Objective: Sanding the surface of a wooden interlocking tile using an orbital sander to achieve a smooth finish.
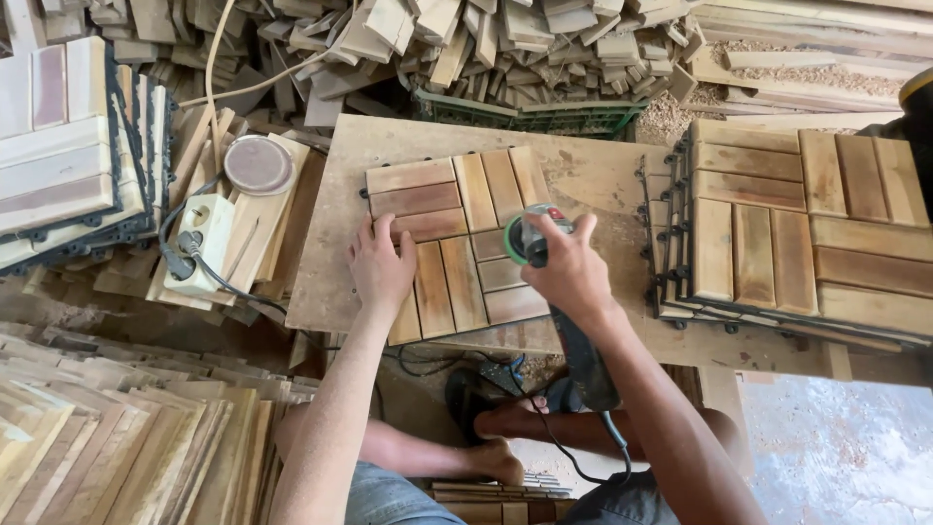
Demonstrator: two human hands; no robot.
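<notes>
A square wooden deck tile (457,199) made of short slats lies on a plywood board (603,175). My left hand (381,264) presses flat on the tile's left side, fingers spread. My right hand (569,270) grips a handheld power sander (530,238) with a green-rimmed disc, held down on the tile's right-middle slats. The sander's dark body and cord (583,457) run back toward my lap. My bare legs and feet (496,457) show below the board.
A stack of finished tiles (807,224) sits at the right of the board. More tiles (68,146) are stacked at far left. A white socket block (199,243) with a plugged cable and a round sanding disc (258,165) lie left. Scrap slats (486,49) are piled behind.
</notes>
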